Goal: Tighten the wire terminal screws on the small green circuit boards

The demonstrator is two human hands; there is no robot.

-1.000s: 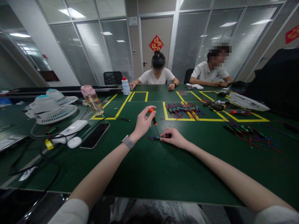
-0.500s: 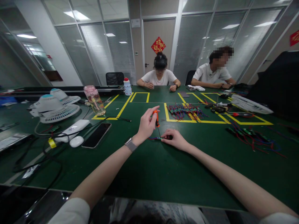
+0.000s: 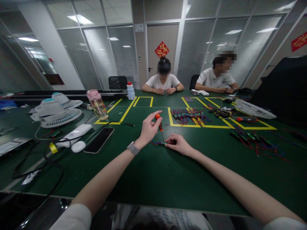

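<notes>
The right hand (image 3: pixel 181 145) pinches the end of the small circuit board (image 3: pixel 162 143) on the green table (image 3: pixel 155 179). Above the board, the left hand (image 3: pixel 148 129) grips an orange-and-black screwdriver (image 3: pixel 161 126), its shaft slanting down to it. Beyond the board, rightward, wired modules (image 3: pixel 188 115) lie bunched.

White rectangular ceiling lights (image 3: pixel 80 19) glare in tall grey glass partitions (image 3: pixel 199 54) above a dim office. Faint shadow edges the bare right forearm (image 3: pixel 227 179) over the dark green tabletop (image 3: pixel 146 179); a bulky black shape (image 3: pixel 285 89) at right sinks into darkness. Wide-angle distortion stretches the edges, fine detail softens on the small green circuit board (image 3: pixel 162 143), and blocky pixels mask two seated people in white shirts (image 3: pixel 163 83).
</notes>
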